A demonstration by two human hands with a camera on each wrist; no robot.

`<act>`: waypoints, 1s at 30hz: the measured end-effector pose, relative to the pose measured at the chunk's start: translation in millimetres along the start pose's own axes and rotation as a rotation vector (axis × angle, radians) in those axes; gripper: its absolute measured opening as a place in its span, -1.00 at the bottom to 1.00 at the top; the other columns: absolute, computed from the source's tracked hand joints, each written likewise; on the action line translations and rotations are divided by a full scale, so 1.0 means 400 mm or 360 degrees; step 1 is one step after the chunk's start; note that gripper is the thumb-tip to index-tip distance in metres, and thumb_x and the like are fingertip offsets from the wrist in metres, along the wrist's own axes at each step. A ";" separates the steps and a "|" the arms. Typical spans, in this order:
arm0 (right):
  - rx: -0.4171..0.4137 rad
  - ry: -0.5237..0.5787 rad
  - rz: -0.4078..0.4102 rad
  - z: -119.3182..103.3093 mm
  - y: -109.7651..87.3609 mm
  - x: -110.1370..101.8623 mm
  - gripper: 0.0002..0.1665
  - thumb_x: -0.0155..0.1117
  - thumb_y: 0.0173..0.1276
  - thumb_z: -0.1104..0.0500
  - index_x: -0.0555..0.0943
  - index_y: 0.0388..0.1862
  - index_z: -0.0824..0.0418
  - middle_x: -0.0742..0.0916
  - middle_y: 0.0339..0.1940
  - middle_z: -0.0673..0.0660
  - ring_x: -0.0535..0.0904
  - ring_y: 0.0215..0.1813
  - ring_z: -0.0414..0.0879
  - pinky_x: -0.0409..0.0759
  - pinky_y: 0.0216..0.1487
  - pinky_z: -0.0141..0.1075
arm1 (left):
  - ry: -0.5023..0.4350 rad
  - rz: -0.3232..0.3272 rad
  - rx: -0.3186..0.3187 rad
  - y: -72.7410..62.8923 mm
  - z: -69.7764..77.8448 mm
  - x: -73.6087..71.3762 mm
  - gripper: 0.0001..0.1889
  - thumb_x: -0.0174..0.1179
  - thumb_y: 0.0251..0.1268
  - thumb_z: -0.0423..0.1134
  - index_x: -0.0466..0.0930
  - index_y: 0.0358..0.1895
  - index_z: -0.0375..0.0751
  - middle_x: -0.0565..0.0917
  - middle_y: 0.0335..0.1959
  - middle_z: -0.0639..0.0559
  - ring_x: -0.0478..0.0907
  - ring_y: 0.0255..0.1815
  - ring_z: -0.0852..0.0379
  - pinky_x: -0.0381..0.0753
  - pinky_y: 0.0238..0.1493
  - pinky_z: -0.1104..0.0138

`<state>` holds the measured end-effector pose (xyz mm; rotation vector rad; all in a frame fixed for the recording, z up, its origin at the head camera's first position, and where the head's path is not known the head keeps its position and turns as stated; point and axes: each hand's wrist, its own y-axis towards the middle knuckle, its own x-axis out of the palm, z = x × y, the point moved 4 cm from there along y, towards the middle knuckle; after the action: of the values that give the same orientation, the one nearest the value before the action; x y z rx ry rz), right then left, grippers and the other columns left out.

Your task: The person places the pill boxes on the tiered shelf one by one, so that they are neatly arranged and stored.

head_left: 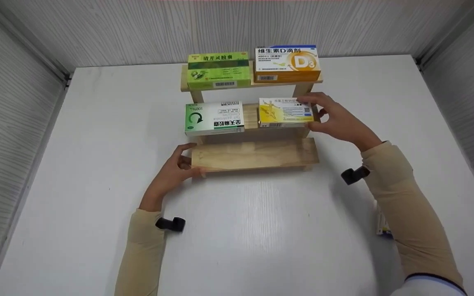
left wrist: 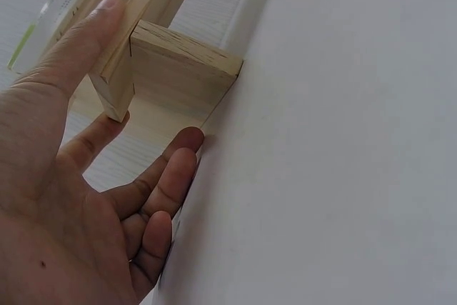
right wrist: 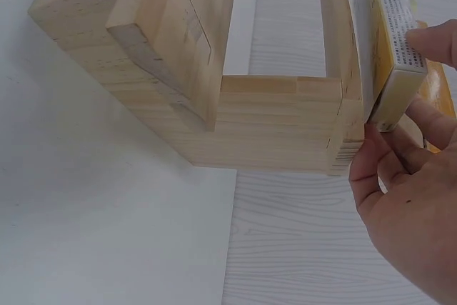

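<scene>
A three-tier wooden display rack (head_left: pixel 255 155) stands on the white table. My left hand (head_left: pixel 173 172) pinches the left end of its lowest tier; in the left wrist view the thumb (left wrist: pixel 86 44) lies along one edge and the index fingertip is at the opposite edge. On the middle tier's right half is a yellow-and-white medicine box (head_left: pixel 286 112). My right hand (head_left: pixel 340 121) grips that box at its right end, thumb at the near side and fingers at the far side. A white-and-green medicine box (head_left: pixel 214 118) rests on the left half of the same tier.
The top tier carries a green medicine box (head_left: pixel 219 70) on the left and an orange-and-white vitamin D box (head_left: pixel 287 63) on the right. Another small box (head_left: pixel 383 224) lies on the table, mostly hidden by my right forearm. Grey wood-grain panels (head_left: pixel 138 33) enclose the table.
</scene>
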<state>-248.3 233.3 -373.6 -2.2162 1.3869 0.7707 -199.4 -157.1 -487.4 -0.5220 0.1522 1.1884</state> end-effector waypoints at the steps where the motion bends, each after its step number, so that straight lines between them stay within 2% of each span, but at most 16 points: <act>1: 0.0005 0.0000 0.0000 0.000 0.002 0.000 -0.25 0.14 0.27 0.31 0.29 0.45 -0.06 0.31 0.43 0.09 0.24 0.16 -0.02 0.27 0.08 -0.16 | 0.0003 0.0000 0.0000 -0.001 0.001 0.000 -0.11 0.40 0.09 0.06 0.09 0.47 0.12 0.49 0.05 -0.24 0.45 -0.10 0.03 0.37 -0.14 0.26; 7: 0.0016 -0.0038 -0.0005 0.000 0.013 0.003 -0.26 0.15 0.28 0.29 0.29 0.45 0.01 0.29 0.45 0.12 0.24 0.14 0.06 0.26 0.07 -0.03 | 0.0006 -0.0002 -0.0012 -0.004 0.002 0.000 -0.10 0.40 0.09 0.07 0.08 0.47 0.14 0.49 0.05 -0.24 0.45 -0.10 0.02 0.38 -0.15 0.27; 13: 0.0098 -0.0106 -0.0035 0.001 0.019 0.008 -0.26 0.16 0.29 0.24 0.28 0.47 0.00 0.26 0.48 0.11 0.20 0.18 0.05 0.24 0.06 -0.09 | 0.0009 0.0000 -0.0015 -0.004 0.002 -0.001 -0.10 0.39 0.09 0.07 0.08 0.47 0.15 0.49 0.07 -0.23 0.44 -0.09 0.03 0.37 -0.15 0.27; 16: 0.0093 -0.0115 -0.0057 -0.003 0.019 0.009 -0.26 0.14 0.29 0.25 0.27 0.47 0.04 0.23 0.50 0.14 0.18 0.21 0.07 0.23 0.05 -0.10 | -0.0006 0.0001 0.0001 -0.004 0.002 -0.001 -0.10 0.41 0.07 0.05 0.09 0.46 0.14 0.50 0.06 -0.22 0.45 -0.08 0.02 0.37 -0.13 0.26; 21: 0.0070 -0.0104 -0.0079 -0.001 0.018 0.010 -0.27 0.13 0.31 0.26 0.27 0.48 0.07 0.17 0.54 0.17 0.15 0.32 0.10 0.24 0.18 0.01 | -0.0023 0.0006 0.0039 -0.004 0.002 -0.001 -0.09 0.44 0.05 0.02 0.10 0.46 0.12 0.50 0.04 -0.21 0.45 -0.10 0.04 0.37 -0.12 0.26; 26: 0.0046 -0.0105 -0.0024 0.001 0.010 0.006 -0.30 0.19 0.34 0.23 0.30 0.46 0.03 0.17 0.55 0.11 0.20 0.35 0.07 0.27 0.20 0.05 | -0.0006 0.0011 0.0044 -0.003 0.003 -0.001 -0.10 0.43 0.06 0.03 0.11 0.45 0.11 0.50 0.03 -0.20 0.43 -0.11 0.04 0.37 -0.15 0.26; 30: -0.0003 -0.0129 0.0093 -0.007 -0.012 -0.008 -0.35 0.23 0.34 0.24 0.37 0.41 0.06 0.26 0.49 0.09 0.31 0.31 0.06 0.33 0.11 -0.03 | -0.0004 0.0011 0.0030 -0.004 0.000 -0.001 -0.10 0.43 0.05 0.05 0.10 0.46 0.13 0.49 0.04 -0.20 0.41 -0.11 0.03 0.35 -0.15 0.26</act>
<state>-244.3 235.9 -369.2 -2.1296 1.4173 0.8727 -198.1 -157.9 -486.6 -0.5035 0.1630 1.1936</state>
